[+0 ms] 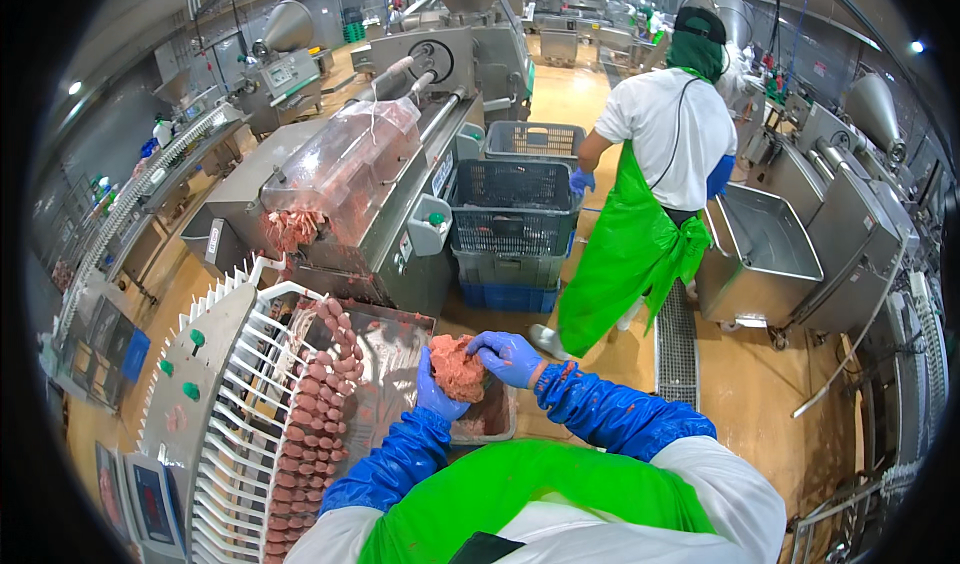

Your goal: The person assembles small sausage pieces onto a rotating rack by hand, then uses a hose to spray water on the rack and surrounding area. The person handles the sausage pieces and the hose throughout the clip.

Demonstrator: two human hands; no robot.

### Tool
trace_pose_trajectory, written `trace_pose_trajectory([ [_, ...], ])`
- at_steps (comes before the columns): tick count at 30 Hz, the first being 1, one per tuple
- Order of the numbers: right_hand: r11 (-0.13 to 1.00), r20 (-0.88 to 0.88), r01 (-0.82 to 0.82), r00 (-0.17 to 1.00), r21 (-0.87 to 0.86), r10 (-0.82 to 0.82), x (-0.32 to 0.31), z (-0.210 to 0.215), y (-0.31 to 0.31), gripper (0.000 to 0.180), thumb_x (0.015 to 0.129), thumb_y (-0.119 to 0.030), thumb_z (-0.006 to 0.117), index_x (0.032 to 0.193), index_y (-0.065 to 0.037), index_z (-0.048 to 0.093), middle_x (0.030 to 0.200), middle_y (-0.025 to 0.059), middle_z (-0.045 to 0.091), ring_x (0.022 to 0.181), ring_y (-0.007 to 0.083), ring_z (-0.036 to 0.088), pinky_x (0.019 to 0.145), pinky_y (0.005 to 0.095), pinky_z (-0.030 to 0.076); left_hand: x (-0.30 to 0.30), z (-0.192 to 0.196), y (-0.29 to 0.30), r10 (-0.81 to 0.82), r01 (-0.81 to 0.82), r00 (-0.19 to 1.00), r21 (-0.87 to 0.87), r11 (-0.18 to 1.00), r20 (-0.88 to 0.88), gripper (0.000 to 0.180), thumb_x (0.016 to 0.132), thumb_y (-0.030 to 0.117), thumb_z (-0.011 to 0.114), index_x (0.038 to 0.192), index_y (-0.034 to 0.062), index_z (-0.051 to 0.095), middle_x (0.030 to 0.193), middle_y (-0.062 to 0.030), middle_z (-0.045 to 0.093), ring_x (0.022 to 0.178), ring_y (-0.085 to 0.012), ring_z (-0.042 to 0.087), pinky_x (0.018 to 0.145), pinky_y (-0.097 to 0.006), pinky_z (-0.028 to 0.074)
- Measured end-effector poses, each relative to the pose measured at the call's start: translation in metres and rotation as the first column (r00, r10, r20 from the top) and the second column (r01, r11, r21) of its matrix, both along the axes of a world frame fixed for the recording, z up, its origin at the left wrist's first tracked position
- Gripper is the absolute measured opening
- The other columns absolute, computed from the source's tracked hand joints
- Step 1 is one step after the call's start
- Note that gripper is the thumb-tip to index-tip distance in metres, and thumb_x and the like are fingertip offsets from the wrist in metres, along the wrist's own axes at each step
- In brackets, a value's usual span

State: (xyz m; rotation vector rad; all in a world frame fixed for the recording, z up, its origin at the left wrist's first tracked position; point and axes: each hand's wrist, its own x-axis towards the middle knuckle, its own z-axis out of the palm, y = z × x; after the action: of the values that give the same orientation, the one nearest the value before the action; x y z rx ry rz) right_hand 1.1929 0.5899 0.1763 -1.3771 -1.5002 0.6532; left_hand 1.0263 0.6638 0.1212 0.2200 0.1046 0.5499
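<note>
Glossy tan factory floor [590,94] with a metal drain grate [677,344]. Stainless machines [460,64] along grey walls [110,134], stacked dark plastic crates [512,214], an open steel tub [765,249], bright ceiling spotlights [916,47].

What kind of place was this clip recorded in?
Most likely a meat-processing plant: a row of pink sausage links on a white conveyor rack, stainless-steel filling machines, and both blue-gloved hands holding a lump of ground meat.

We see our blue-gloved left hand [436,392] and right hand [508,356] on a pink meat lump [457,367], pinkish-brown sausages [315,419] on a white-ribbed conveyor [235,384], a green apron [625,254], and dark grey crates [512,209].
</note>
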Motion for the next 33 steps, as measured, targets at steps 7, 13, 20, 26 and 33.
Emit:
trace_pose_trajectory([
  [7,0.99,-0.03,0.141,0.99,0.022,-0.141,0.021,-0.013,0.017,0.047,0.077,-0.031,0.073,0.113,-0.006,0.058,0.1,0.013,0.055,0.097,0.0264,0.057,0.085,0.0364,0.048,0.013,0.009,-0.004,0.118,-0.114,0.992,0.072,0.991,-0.053,0.065,0.094,0.057,0.034,0.136,0.0092,0.042,0.14,-0.0124,0.046,0.126,-0.0343,0.044,0.108,-0.051,0.033],
  [13,0.965,-0.527,-0.021,0.841,-0.261,-0.125,0.018,-0.058,0.051,0.063,0.088,-0.037,0.062,0.14,-0.009,0.039,0.13,0.0072,0.05,0.11,0.0201,0.052,0.09,0.0352,0.046,0.016,0.035,0.02,0.216,-0.203,0.969,0.115,0.972,-0.12,0.056,0.095,0.052,0.034,0.131,0.0107,0.048,0.133,-0.0113,0.051,0.12,-0.0331,0.05,0.102,-0.05,0.04],
  [20,0.912,-0.952,-0.356,0.29,-0.202,-0.098,0.011,-0.015,0.078,0.061,0.096,-0.059,0.033,0.142,-0.02,0.038,0.138,-0.0009,0.048,0.126,0.0174,0.043,0.095,0.0397,0.042,0.051,0.053,0.078,0.324,-0.339,0.94,0.349,0.874,0.104,0.052,0.097,0.05,0.034,0.129,0.011,0.048,0.13,-0.0127,0.053,0.117,-0.0301,0.052,0.102,-0.045,0.041],
  [26,0.97,-0.985,-0.168,-0.027,0.175,0.173,0.045,0.017,0.107,0.066,0.097,-0.06,0.024,0.141,-0.013,0.038,0.142,0.0069,0.045,0.129,0.0244,0.044,0.109,0.0426,0.034,0.118,0.094,0.083,0.419,-0.393,0.908,0.352,0.849,0.003,0.055,0.097,0.049,0.039,0.133,0.0074,0.044,0.133,-0.0112,0.048,0.122,-0.0275,0.049,0.103,-0.043,0.04],
  [33,0.955,-0.947,-0.136,-0.227,0.263,0.229,0.108,0.017,0.137,0.065,0.096,-0.058,0.029,0.137,-0.01,0.044,0.134,0.0113,0.052,0.12,0.0283,0.051,0.108,0.0416,0.035,0.197,0.079,0.103,0.765,-0.377,0.63,0.914,0.149,0.135,0.056,0.084,0.01,0.064,0.134,-0.0004,0.04,0.136,-0.0159,0.044,0.125,-0.0269,0.043,0.107,-0.039,0.033],
])
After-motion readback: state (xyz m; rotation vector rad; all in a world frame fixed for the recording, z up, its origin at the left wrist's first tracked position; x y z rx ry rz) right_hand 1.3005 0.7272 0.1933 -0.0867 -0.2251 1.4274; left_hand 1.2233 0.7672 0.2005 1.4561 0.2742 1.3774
